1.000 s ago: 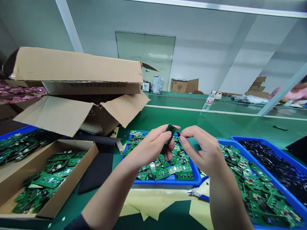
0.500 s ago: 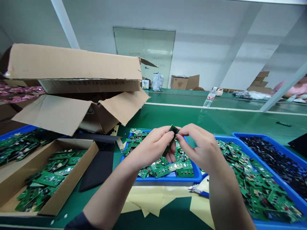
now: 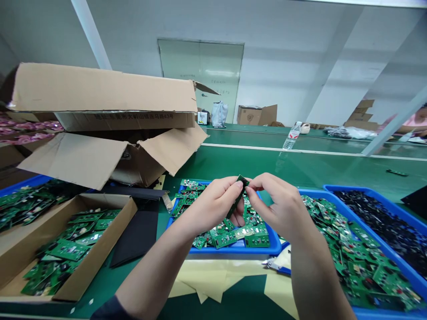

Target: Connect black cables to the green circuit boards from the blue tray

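Observation:
In my left hand (image 3: 213, 202) is a small green circuit board (image 3: 235, 206), tilted, its upper end pointing away from me. The left thumb presses on the board's face, and the fingers curl beneath it. My right hand (image 3: 282, 202) meets the board's upper right edge with thumb and forefinger pinched together. Whatever sits in that pinch is too small and hidden to make out. Both hands are above a blue tray (image 3: 230, 250) of loose green circuit boards (image 3: 225, 239).
At the right stand a blue tray of circuit boards (image 3: 360, 253) and one of small black parts (image 3: 376, 218). Blue-handled cutters (image 3: 278, 267) lie on yellow paper (image 3: 207, 280). Left are a cardboard box (image 3: 96, 262) of boards and large cartons (image 3: 106, 89). A water bottle (image 3: 292, 135) stands behind.
Almost nothing differs. Both hands keep their hold at the board, with only a very slight shift of the fingers at its upper end.

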Demonstrator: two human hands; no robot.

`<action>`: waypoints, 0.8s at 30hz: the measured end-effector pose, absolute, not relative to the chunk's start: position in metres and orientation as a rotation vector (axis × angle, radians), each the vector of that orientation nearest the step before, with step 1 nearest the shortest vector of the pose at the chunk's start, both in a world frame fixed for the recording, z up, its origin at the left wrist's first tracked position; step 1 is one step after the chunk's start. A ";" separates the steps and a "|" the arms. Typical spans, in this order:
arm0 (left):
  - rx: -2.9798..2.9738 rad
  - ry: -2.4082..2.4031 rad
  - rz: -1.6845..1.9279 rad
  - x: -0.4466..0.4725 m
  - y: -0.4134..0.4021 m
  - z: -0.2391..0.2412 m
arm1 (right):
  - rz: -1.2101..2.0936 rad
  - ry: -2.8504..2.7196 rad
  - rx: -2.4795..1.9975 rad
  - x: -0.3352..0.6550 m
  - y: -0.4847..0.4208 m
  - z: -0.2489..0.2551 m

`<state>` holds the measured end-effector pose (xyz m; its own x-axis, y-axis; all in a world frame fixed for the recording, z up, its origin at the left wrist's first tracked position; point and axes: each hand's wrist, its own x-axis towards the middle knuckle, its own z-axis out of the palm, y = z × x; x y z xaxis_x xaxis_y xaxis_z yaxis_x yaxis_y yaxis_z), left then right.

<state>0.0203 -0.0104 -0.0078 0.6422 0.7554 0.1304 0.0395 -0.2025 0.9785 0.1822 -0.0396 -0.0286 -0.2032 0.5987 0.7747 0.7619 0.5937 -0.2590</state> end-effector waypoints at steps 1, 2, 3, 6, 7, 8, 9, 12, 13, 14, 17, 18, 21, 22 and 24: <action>1.669 0.660 0.745 0.021 -0.010 -0.008 | -0.225 -1.903 -1.093 0.182 -0.040 -0.029; 1.672 0.659 0.745 0.021 -0.010 -0.009 | -0.224 -1.901 -1.094 0.182 -0.040 -0.029; 1.673 0.658 0.746 0.022 -0.009 -0.009 | -0.221 -1.898 -1.098 0.182 -0.040 -0.029; 1.670 0.671 0.776 0.023 -0.007 -0.011 | -0.197 -1.888 -1.118 0.183 -0.040 -0.029; 1.675 0.681 0.793 0.023 -0.006 -0.011 | -0.187 -1.878 -1.126 0.183 -0.040 -0.029; 1.685 0.695 0.809 0.023 -0.006 -0.011 | -0.177 -1.870 -1.131 0.184 -0.040 -0.029; 1.698 0.708 0.820 0.023 -0.006 -0.011 | -0.168 -1.865 -1.133 0.185 -0.040 -0.029; 1.733 0.730 0.830 0.022 -0.006 -0.011 | -0.150 -1.850 -1.138 0.188 -0.039 -0.028; 1.739 0.731 0.829 0.022 -0.006 -0.011 | -0.147 -1.846 -1.141 0.188 -0.038 -0.028; 1.743 0.728 0.830 0.022 -0.006 -0.011 | -0.143 -1.841 -1.144 0.189 -0.038 -0.028; 1.741 0.703 0.844 0.023 -0.005 -0.011 | -0.107 -1.841 -1.156 0.190 -0.038 -0.028; 1.733 0.693 0.854 0.024 -0.005 -0.012 | -0.079 -1.850 -1.162 0.189 -0.039 -0.028; 1.702 0.679 0.873 0.026 -0.005 -0.014 | 0.024 -1.864 -1.185 0.187 -0.041 -0.027; 1.695 0.681 0.876 0.026 -0.004 -0.014 | 0.061 -1.867 -1.187 0.185 -0.042 -0.027; 1.692 0.691 0.878 0.027 -0.004 -0.014 | 0.125 -1.863 -1.179 0.183 -0.042 -0.027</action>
<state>0.0272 -0.0040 -0.0144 0.5629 0.7981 0.2149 0.0214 -0.2740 0.9615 0.1827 -0.0417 -0.0270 -0.1409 0.7640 0.6297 0.6728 0.5405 -0.5052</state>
